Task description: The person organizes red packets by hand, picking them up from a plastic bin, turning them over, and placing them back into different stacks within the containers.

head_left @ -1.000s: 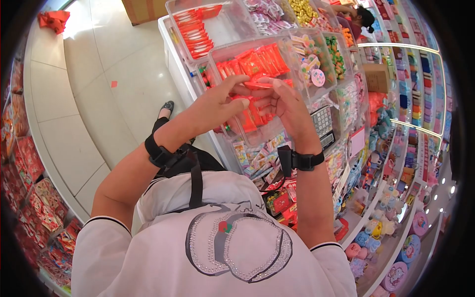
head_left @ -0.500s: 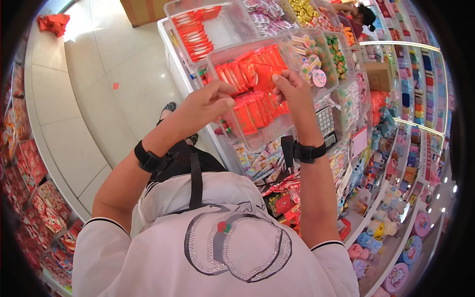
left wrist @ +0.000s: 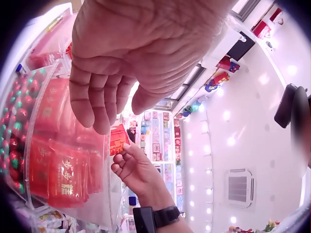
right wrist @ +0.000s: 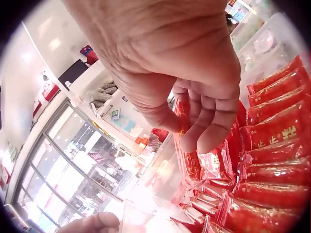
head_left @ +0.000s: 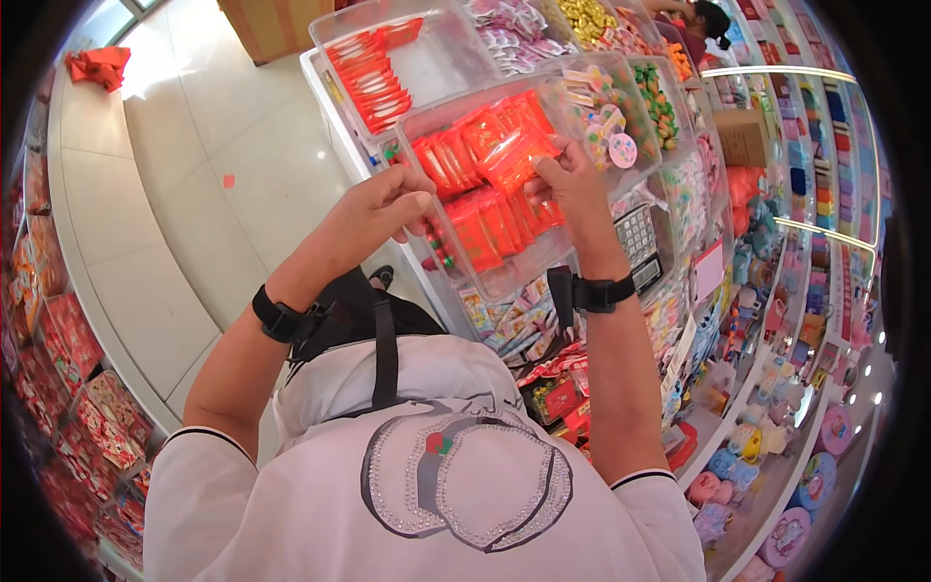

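Note:
A flat red packet (head_left: pixel 514 160) is pinched at its right edge between the thumb and fingers of my right hand (head_left: pixel 574 182), above a clear bin (head_left: pixel 504 283) of red packets in rows. In the right wrist view my right hand (right wrist: pixel 180 82) grips the packet (right wrist: pixel 187 155) near its end. My left hand (head_left: pixel 380 215) hangs at the bin's left edge, fingers relaxed and holding nothing. In the left wrist view its bent fingers (left wrist: pixel 90 97) hang over the red packets (left wrist: pixel 65 174), thumb apart from them.
Another clear bin with red packets (head_left: pixel 373 78) lies behind. Bins of wrapped sweets, a calculator (head_left: pixel 636 238) and a pink card (head_left: pixel 709 270) are on the right. A cardboard box (head_left: pixel 267 24) stands on the floor; a person (head_left: pixel 693 29) is at the top right.
The hands were together over the bin; my left hand has since moved off to the left. The packet, now in my right hand alone, has turned to show its flat face.

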Action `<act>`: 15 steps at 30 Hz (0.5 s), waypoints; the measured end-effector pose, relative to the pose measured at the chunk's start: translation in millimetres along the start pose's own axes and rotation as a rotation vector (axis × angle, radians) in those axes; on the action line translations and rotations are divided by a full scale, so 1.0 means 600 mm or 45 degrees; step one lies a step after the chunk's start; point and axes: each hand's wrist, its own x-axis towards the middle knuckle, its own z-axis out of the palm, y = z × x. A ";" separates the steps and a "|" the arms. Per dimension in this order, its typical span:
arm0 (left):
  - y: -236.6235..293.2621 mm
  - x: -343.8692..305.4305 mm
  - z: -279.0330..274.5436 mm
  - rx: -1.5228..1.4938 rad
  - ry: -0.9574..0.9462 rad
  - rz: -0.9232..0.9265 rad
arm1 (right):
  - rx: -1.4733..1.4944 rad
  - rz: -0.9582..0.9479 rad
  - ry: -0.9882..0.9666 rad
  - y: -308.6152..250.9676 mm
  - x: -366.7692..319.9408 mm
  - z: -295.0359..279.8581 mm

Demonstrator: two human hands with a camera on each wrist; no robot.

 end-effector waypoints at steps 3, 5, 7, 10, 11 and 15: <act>0.004 0.006 -0.004 0.014 -0.026 -0.005 | 0.033 0.004 0.000 0.000 0.000 0.001; 0.005 0.012 -0.005 0.029 -0.041 -0.005 | 0.059 0.013 -0.006 0.002 -0.001 0.001; 0.006 0.017 -0.008 0.042 -0.060 0.006 | 0.100 0.024 -0.015 0.004 0.002 0.002; 0.016 0.021 -0.010 0.054 -0.079 -0.002 | 0.128 0.054 -0.019 0.010 0.008 -0.002; 0.021 0.021 -0.010 0.058 -0.083 -0.007 | 0.153 0.071 -0.024 0.009 0.007 -0.001; 0.043 0.029 -0.003 0.012 -0.074 0.004 | 0.256 0.128 -0.055 0.002 0.001 0.004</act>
